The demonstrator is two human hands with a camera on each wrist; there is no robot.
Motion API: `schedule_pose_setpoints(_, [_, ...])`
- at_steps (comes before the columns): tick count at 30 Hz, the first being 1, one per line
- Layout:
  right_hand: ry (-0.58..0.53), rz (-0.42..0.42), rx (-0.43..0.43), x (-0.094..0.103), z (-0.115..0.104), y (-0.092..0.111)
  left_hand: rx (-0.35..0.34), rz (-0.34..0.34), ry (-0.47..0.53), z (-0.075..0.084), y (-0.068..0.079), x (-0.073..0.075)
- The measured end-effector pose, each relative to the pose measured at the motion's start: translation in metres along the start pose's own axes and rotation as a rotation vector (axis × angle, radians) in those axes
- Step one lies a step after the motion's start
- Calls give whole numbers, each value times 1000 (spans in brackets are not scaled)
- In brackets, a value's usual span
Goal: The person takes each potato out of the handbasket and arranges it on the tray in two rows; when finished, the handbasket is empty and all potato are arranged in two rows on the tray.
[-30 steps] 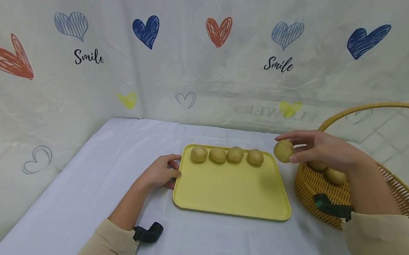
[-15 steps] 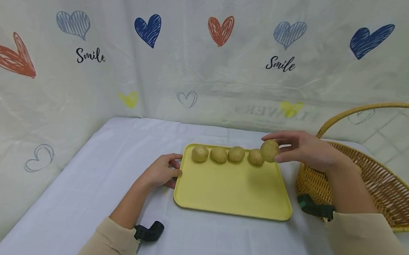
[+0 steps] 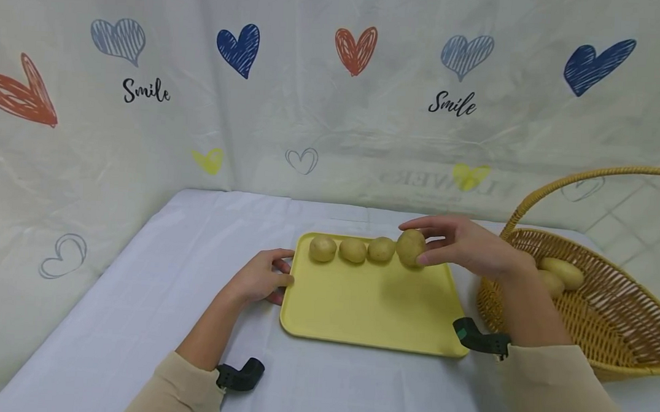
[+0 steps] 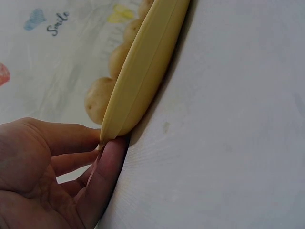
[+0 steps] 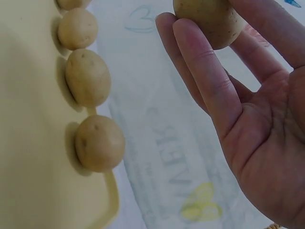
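My right hand (image 3: 463, 245) holds a round potato (image 3: 411, 247) between thumb and fingertips over the back right of a yellow tray (image 3: 359, 305). In the head view this potato covers the right end of a row along the tray's far edge. Several potatoes make up that row, among them the leftmost potato (image 3: 322, 249). The right wrist view shows the end potato (image 5: 100, 143) lying on the tray, apart from the held one. At the tray's left edge my left hand (image 3: 260, 277) pinches the rim; its thumb and fingers (image 4: 76, 136) grip it in the left wrist view.
On the right stands a wicker basket (image 3: 630, 287) with a tall arched handle (image 3: 563, 179). Potatoes (image 3: 562, 273) lie inside it, partly behind the right forearm. A white cloth (image 3: 322, 384) covers the table, and a printed curtain (image 3: 312, 107) hangs behind.
My right hand has carried the potato leftward from beside the basket to above the tray's back right. The left hand keeps its grip on the tray, which has not moved.
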State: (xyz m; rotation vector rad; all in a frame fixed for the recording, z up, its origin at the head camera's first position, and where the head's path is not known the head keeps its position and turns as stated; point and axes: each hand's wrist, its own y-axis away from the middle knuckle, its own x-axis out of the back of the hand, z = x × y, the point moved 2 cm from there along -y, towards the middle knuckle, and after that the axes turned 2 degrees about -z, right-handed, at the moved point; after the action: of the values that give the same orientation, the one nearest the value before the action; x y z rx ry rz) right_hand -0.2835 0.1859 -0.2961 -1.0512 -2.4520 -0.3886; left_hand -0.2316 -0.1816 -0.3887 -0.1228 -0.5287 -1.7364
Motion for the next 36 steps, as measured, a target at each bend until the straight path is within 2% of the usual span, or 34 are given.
schedule_pose_setpoints(6, [-51, -34, 44, -9, 1, -8, 1, 10, -4, 0, -1, 0])
schedule_pose_setpoints(14, [-100, -52, 34, -25, 1, -17, -4, 12, -8, -1, -1, -1])
schedule_pose_setpoints(30, [-46, -80, 52, -58, -6, -42, -2, 6, -10, -1, -1, 1])
schedule_pose_setpoints(36, [-62, -105, 40, -69, -11, -50, 0, 6, -3, -1, -1, 1])
